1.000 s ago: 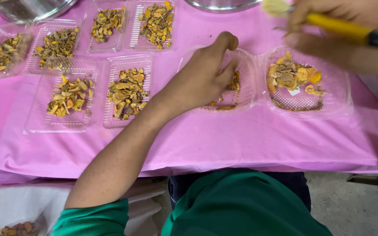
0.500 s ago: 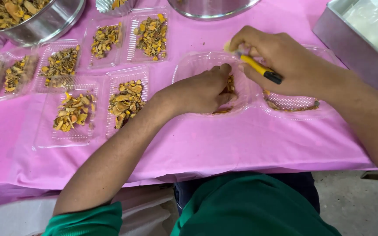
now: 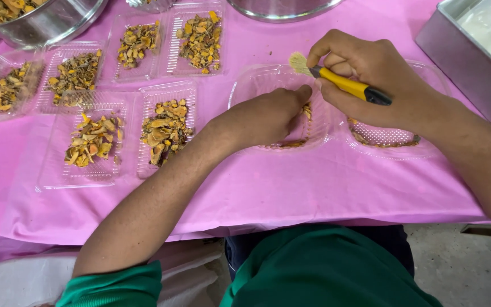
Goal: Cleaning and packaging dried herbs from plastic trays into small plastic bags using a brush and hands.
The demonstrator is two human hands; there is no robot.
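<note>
Person's right hand (image 3: pixel 370 85) grips a yellow-handled brush (image 3: pixel 336 79), bristles toward 10 o'clock, over a clear plastic tray (image 3: pixel 257 85) on pink tablecloth (image 3: pixel 313 187), w/ left hand (image 3: pixel 268 116) curled closed inside that tray on dried yellow-orange pieces (image 3: pixel 307 111); filled trays (image 3: pixel 166 128) lie at 9 o'clock.

Brush over an open clear tray on pink cloth

The right hand (image 3: pixel 370 79) grips a yellow brush (image 3: pixel 336 79) above the tray (image 3: pixel 257 85); the left hand (image 3: pixel 262 116) rests inside it on dried pieces (image 3: pixel 306 111). Filled trays (image 3: pixel 166 128) lie left of it.
</note>
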